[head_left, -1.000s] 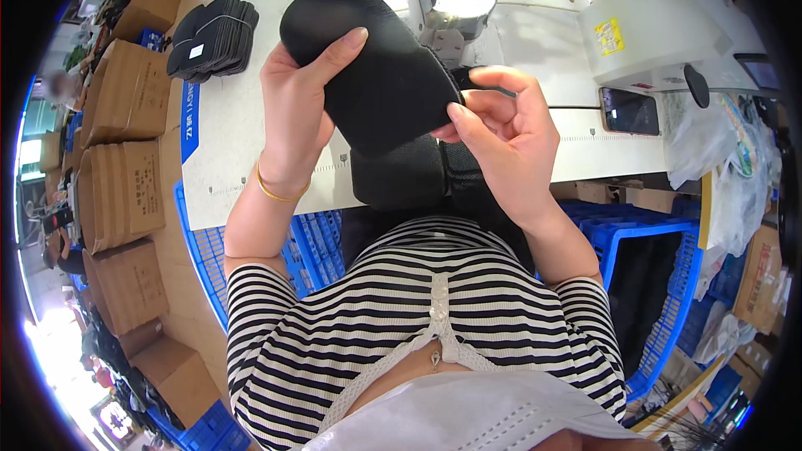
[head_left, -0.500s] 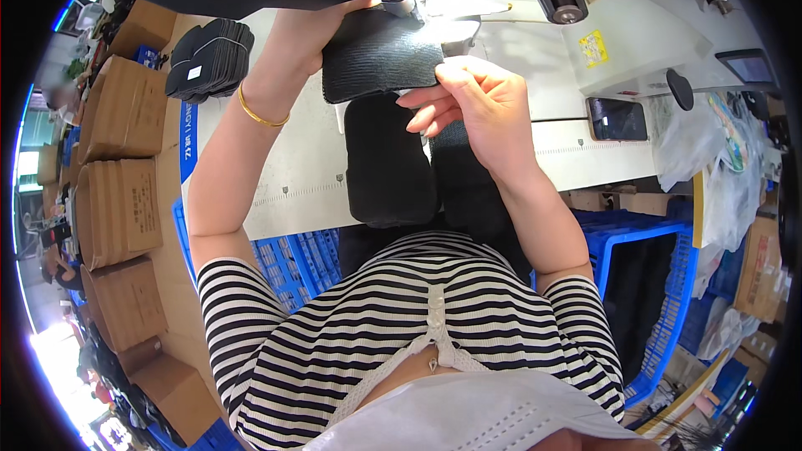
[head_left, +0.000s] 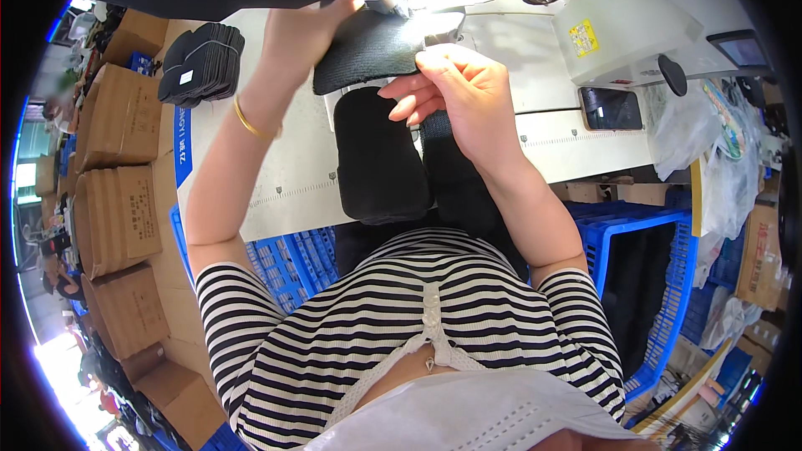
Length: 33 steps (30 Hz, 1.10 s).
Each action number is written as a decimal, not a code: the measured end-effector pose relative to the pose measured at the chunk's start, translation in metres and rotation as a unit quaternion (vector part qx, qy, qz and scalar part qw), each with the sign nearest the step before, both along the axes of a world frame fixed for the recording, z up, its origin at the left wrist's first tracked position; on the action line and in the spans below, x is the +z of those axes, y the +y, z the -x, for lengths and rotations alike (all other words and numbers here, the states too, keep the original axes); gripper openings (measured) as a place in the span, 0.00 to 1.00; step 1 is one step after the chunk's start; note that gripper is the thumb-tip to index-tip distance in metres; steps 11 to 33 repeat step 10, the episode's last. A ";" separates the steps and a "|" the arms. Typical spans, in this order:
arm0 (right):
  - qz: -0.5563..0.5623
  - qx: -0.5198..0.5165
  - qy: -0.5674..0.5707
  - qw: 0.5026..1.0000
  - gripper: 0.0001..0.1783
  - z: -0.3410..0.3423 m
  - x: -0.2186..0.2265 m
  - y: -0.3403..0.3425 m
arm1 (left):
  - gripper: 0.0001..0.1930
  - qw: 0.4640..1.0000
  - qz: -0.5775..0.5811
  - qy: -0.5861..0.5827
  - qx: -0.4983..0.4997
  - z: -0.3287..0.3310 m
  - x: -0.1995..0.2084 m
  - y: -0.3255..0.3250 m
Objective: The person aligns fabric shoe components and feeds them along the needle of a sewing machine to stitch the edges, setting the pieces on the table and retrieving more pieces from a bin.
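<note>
A black ribbed fabric piece (head_left: pixel 368 50) lies under the lit presser foot of the sewing machine (head_left: pixel 386 0), its near edge curved up. My right hand (head_left: pixel 472 88) pinches its right corner between thumb and index finger, with the other fingers loosely bent below. At the fabric's left edge is my left hand (head_left: pixel 301 38); one digit reaches toward the presser foot, and the other fingers are hidden. Nearer to me, a stack of black fabric pieces (head_left: pixel 380 159) rests at the table's front edge, with more black fabric (head_left: pixel 451 154) to its right.
A tied bundle of black pieces (head_left: pixel 200 67) sits on the white table (head_left: pixel 276 167) at the left. At the right lie a phone (head_left: pixel 611 108) and clear plastic bags (head_left: pixel 710 142). Blue crates (head_left: pixel 639 225) stand below; cardboard boxes (head_left: pixel 117 209) line the left.
The fabric piece has turned slightly under the presser foot, and its near edge now tilts and curves. Both hands have moved with it; the whole view has shifted a little.
</note>
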State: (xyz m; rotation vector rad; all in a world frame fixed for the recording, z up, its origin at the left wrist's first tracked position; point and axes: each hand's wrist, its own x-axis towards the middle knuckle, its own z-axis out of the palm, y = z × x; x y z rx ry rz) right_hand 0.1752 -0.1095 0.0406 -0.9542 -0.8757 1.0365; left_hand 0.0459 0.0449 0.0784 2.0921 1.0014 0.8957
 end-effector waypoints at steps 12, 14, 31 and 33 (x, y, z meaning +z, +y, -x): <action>-0.054 -0.069 -0.052 0.995 0.15 0.020 -0.022 -0.008 | 0.29 0.945 -0.160 -0.081 -0.272 0.026 -0.031 -0.027; -0.054 -0.069 -0.052 0.995 0.15 0.020 -0.022 -0.008 | 0.29 0.945 -0.160 -0.081 -0.272 0.026 -0.031 -0.027; -0.054 -0.069 -0.052 0.995 0.15 0.020 -0.022 -0.008 | 0.29 0.945 -0.160 -0.081 -0.272 0.026 -0.031 -0.027; -0.054 -0.069 -0.052 0.995 0.15 0.020 -0.022 -0.008 | 0.29 0.945 -0.160 -0.081 -0.272 0.026 -0.031 -0.027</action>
